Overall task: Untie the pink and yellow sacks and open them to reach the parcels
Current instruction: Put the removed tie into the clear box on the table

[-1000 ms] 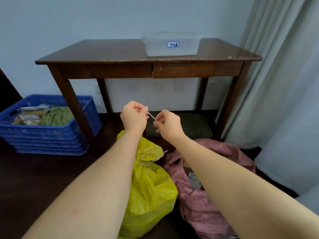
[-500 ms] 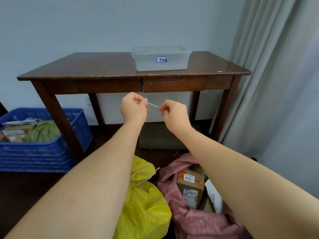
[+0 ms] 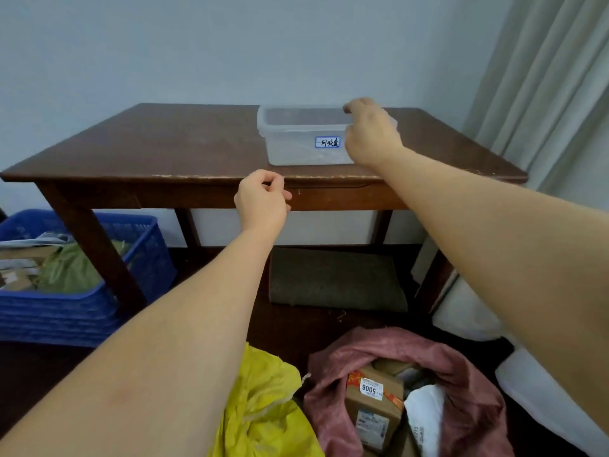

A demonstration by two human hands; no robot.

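Right hand (image 3: 370, 135) now over box (image 3: 296, 140)

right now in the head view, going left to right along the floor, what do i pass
blue crate → yellow sack → pink sack, open with a cardboard parcel inside

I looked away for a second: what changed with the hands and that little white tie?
The right hand left the left hand and reached up over the clear box on the table. The tie once stretched between both hands is no longer visible. The left hand stayed curled near the table edge. The pink sack stays open, the yellow sack closed.
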